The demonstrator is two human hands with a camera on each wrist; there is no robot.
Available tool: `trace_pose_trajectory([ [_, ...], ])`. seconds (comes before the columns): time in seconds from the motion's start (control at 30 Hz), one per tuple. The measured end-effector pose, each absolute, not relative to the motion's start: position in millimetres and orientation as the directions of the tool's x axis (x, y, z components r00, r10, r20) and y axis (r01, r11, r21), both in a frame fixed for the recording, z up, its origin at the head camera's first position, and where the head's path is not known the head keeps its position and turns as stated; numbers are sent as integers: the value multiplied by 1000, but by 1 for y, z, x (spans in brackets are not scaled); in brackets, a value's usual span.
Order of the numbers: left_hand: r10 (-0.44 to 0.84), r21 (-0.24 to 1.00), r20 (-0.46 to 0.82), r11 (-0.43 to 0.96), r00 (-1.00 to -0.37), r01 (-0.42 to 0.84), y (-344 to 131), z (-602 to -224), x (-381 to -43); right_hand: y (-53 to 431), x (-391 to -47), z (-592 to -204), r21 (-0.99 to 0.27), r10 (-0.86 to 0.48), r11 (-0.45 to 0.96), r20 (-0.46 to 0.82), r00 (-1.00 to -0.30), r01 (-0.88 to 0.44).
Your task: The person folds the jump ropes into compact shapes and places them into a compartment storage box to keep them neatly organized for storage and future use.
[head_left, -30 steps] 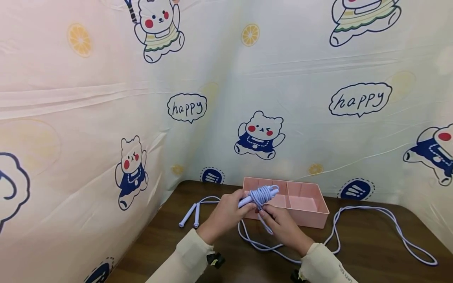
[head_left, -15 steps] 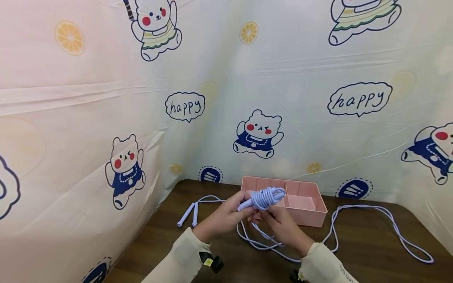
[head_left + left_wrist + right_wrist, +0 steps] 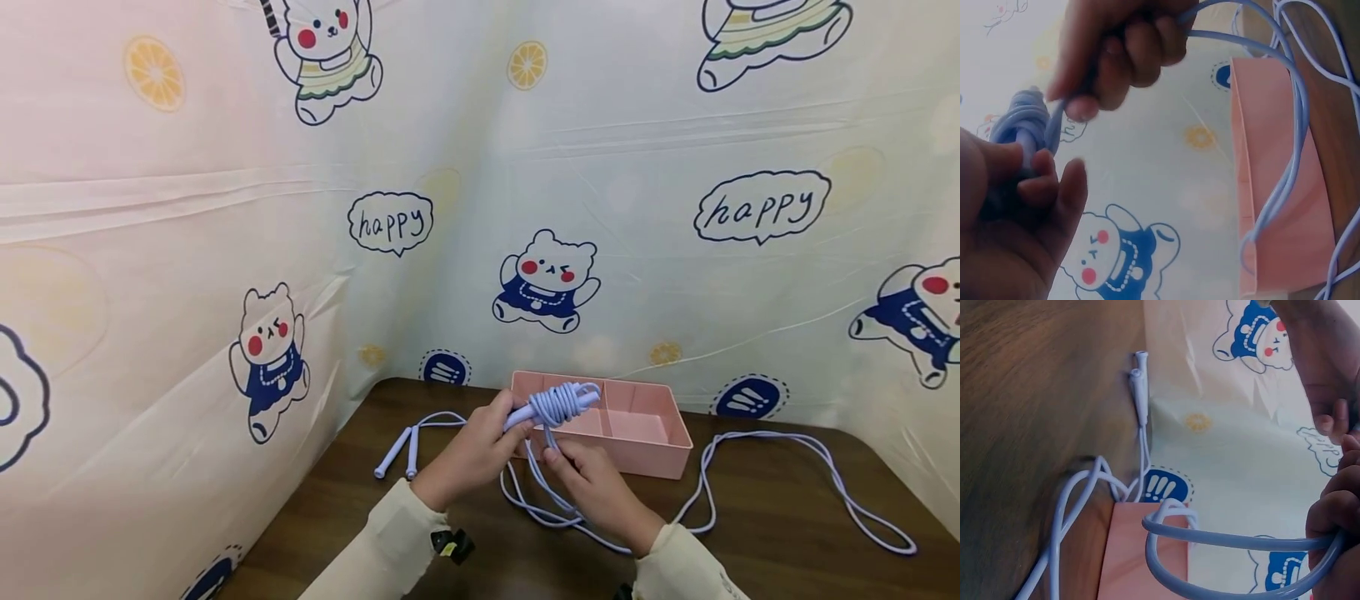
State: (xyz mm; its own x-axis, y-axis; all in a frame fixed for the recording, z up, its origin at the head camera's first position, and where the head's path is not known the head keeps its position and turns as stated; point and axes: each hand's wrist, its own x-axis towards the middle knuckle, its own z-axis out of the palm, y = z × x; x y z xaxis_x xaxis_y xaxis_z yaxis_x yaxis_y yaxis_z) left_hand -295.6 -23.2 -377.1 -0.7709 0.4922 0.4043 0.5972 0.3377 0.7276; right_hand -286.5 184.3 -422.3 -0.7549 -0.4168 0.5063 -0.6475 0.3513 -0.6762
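Observation:
A pale purple jump rope (image 3: 557,406) is wound in several turns around its own bundle, in front of the pink box. Its near end, with what looks like a handle, lies in the grip of my left hand (image 3: 480,442). My right hand (image 3: 596,485) is just below and to the right, pinching the doubled cord that runs down from the coil. In the left wrist view, the right hand (image 3: 1138,53) curls round that cord, and a loose loop hangs from it. The right wrist view shows the loop beside the right hand (image 3: 1338,512); the coil is out of sight there.
Behind the hands stands a pink divided box (image 3: 648,454). A second pale purple jump rope lies on the brown table (image 3: 360,525), with two handles (image 3: 399,452) at left and its cord (image 3: 813,450) looped at right. A printed curtain (image 3: 420,125) hangs around.
Half a second ago my right hand was under the coil beside the left; now it is lower right, with the cord stretched between. The bundle has shifted slightly in the left hand's grip.

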Motion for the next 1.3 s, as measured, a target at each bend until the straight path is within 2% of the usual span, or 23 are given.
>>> trace_pose_trajectory([
  [0.13,447,686,472,355,-760,635,-20,-377,-297,180,-283,-419,-691,-388,354,504,-771,-630],
  [0.27,408,645,522,385,-749,660,-19,-380,-299,175,-280,-423,-647,-416,371,525,-742,-666],
  [0.67,351,604,494,519,-795,604,-31,-383,-321,180,-263,-408,-469,-584,465,475,-658,-751],
  [0.9,308,529,595,545,-742,650,-31,-370,-328,189,-256,-375,-326,-596,506,537,-597,-799],
  [1.1,256,458,710,541,-656,706,-34,-349,-334,189,-244,-357,-298,-591,511,559,-581,-806],
  [1.17,222,458,727,548,-649,700,-36,-345,-337,187,-241,-357,-305,-599,513,542,-589,-802],
  [1.3,192,471,720,569,-667,674,-38,-345,-341,184,-235,-360,-282,-629,487,543,-556,-827],
])
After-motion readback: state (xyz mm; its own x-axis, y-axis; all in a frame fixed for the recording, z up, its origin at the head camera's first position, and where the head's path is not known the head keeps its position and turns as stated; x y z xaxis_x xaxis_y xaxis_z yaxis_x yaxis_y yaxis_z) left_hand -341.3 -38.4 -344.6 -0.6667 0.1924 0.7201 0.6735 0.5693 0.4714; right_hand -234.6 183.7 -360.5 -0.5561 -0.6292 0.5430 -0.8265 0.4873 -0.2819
